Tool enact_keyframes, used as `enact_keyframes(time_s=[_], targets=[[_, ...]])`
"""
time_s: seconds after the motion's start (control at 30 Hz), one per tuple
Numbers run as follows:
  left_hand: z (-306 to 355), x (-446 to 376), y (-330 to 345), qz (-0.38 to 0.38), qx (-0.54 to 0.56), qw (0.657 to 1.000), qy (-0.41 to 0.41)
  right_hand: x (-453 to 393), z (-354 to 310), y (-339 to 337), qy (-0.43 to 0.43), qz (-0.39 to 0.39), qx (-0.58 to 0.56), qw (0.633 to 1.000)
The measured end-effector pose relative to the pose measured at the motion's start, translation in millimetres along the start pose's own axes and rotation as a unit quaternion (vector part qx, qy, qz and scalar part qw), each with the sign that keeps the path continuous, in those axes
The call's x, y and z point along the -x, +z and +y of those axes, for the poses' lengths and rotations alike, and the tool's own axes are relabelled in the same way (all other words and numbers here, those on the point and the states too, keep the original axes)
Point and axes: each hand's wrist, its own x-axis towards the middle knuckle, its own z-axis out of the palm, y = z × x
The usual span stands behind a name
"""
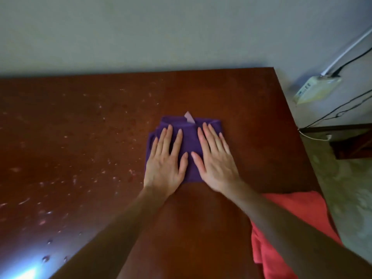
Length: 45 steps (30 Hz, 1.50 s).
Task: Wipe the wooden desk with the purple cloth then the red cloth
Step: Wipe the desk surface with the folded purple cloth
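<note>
You're on the purple pass: left hand [165, 164] and right hand [216, 164] both flat, fingers straight, pressing the folded purple cloth [188, 141] mid wooden desk [241, 109], red cloth [298, 214] waiting at the near right edge, so probably sweep left into the droplets [112, 141] next.

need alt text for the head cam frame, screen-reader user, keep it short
Both hands, left hand and right hand, press flat on a folded purple cloth in the middle of a wooden desk. Water droplets speckle the desk's left side, and a red cloth lies at its near right edge.
</note>
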Motion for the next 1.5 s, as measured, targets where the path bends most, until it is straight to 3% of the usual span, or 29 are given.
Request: enact_keyframes(time_s=[0.27,0.53,0.77,1.23,1.5], targets=[[39,197,-5,-0.022,0.008,1.0,-0.021,186,-70,-13,0.001,0.0,-0.017,1.0],[41,222,-7,-0.026,0.005,1.0,-0.016,210,-78,-15,0.007,-0.026,-0.027,0.999],[3,155,-15,-0.019,0.008,1.0,-0.008,135,-69,-6,-0.011,-0.015,-0.039,0.999],[-142,-124,-43,0.004,-0.036,0.999,0.014,-173,-65,22,-0.003,0.014,0.01,1.0],[-169,-181,-44,-0.004,-0.029,0.999,0.035,-225,-65,26,0.027,-0.009,0.038,0.999]])
